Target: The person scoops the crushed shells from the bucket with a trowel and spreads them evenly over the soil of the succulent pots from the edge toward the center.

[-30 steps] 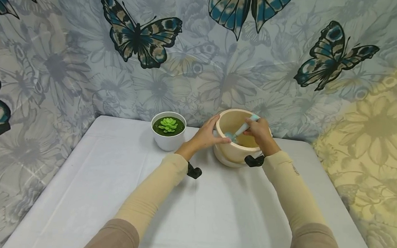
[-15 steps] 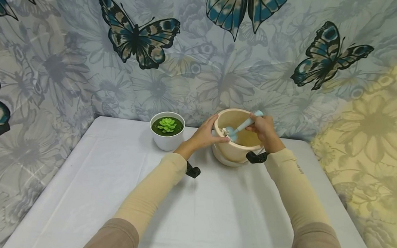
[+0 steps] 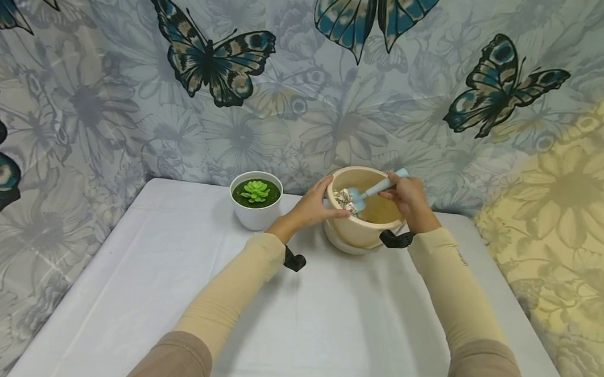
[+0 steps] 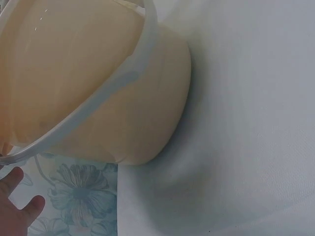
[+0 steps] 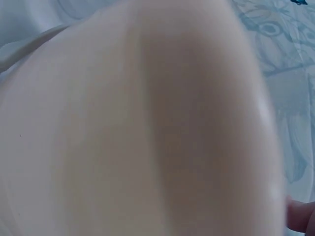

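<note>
So the right hand [image 3: 408, 198] grips a light blue scoop [image 3: 376, 190], its blade loaded with pale pebbles [image 3: 343, 200] just inside the beige pot [image 3: 357, 232] at about 9 o'clock. Left hand [image 3: 315, 206] curls round that pot's rim on the same side. Pot sits toward 12 o'clock on the white surface [image 3: 295, 325], with a small succulent pot [image 3: 256, 200] just beside it at 9 o'clock.

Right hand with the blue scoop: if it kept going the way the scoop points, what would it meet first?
Probably the beige pot's left inner wall. The right hand holds the blue scoop, loaded with pebbles, aimed left and down inside it. The left hand grips that rim just beyond; depth is uncertain.
</note>
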The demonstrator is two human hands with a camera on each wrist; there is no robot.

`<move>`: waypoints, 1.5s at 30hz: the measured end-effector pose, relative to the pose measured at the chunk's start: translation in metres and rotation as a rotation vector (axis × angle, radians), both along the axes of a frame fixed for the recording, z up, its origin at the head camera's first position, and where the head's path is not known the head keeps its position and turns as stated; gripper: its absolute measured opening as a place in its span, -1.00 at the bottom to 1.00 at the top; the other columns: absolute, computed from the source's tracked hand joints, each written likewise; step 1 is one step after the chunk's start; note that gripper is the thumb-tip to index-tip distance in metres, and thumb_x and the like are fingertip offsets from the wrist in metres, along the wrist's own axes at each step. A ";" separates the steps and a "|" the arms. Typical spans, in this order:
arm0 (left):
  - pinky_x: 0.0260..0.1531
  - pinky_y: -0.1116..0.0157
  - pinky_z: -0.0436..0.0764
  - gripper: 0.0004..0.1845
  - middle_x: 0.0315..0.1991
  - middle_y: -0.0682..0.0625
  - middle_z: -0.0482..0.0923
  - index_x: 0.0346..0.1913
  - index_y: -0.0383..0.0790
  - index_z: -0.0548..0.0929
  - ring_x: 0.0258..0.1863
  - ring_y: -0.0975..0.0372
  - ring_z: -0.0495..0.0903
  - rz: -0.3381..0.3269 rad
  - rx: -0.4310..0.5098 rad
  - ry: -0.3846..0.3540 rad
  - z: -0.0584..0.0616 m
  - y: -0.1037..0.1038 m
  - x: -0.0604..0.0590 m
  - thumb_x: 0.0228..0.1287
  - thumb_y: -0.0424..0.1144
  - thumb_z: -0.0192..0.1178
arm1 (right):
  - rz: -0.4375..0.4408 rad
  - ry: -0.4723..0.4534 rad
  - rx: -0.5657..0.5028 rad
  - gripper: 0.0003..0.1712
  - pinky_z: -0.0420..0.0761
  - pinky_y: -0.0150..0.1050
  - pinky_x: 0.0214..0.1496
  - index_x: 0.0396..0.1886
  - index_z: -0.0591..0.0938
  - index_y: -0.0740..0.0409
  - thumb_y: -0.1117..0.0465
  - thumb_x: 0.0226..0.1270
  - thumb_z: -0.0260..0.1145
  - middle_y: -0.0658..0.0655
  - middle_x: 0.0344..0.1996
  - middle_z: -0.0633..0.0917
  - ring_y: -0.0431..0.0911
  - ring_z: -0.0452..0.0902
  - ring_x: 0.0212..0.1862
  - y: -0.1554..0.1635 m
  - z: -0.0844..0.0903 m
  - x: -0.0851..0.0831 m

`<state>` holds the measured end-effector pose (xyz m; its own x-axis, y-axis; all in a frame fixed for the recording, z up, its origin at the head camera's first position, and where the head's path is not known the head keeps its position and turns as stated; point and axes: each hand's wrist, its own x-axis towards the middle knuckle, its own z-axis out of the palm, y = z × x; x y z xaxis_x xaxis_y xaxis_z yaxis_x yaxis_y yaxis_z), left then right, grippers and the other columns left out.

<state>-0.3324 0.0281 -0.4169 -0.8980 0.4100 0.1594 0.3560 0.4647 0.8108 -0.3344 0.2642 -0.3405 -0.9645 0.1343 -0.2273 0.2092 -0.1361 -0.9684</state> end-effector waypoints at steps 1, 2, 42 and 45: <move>0.48 0.01 0.15 0.17 0.58 -0.02 -0.05 0.57 -0.07 -0.03 0.55 0.05 0.01 0.000 0.001 0.001 0.000 0.000 0.000 0.00 0.17 0.44 | -0.003 0.001 -0.007 -0.70 0.72 -0.39 -0.34 0.05 0.40 0.40 0.24 0.52 0.04 0.06 -0.57 0.64 -0.17 0.69 -0.50 0.000 0.000 -0.001; 0.48 0.01 0.15 0.17 0.57 -0.03 -0.05 0.57 -0.07 -0.03 0.55 0.05 0.02 0.001 0.001 0.003 0.000 0.000 0.000 0.01 0.17 0.44 | -0.005 0.003 -0.016 -0.71 0.72 -0.38 -0.34 0.05 0.40 0.40 0.25 0.52 0.04 0.06 -0.57 0.64 -0.17 0.69 -0.51 0.001 0.000 -0.001; 0.48 -0.03 0.13 0.19 0.58 -0.03 -0.08 0.57 -0.05 -0.06 0.56 0.04 -0.01 0.005 -0.016 -0.007 -0.003 0.002 -0.002 0.00 0.24 0.41 | 0.008 -0.206 -0.515 -0.90 0.70 -0.07 -0.01 -0.25 0.49 0.21 0.26 0.45 0.09 0.26 -0.39 0.63 0.09 0.71 -0.36 0.041 0.010 -0.006; 0.48 -0.04 0.12 0.19 0.58 -0.03 -0.08 0.57 -0.06 -0.05 0.56 0.04 -0.01 0.004 -0.003 -0.010 -0.003 0.003 -0.003 0.00 0.22 0.42 | -0.006 -0.220 -0.539 -0.93 0.63 -0.09 0.12 -0.18 0.49 0.17 0.26 0.44 0.12 0.28 -0.39 0.64 0.11 0.72 -0.33 0.045 0.012 -0.004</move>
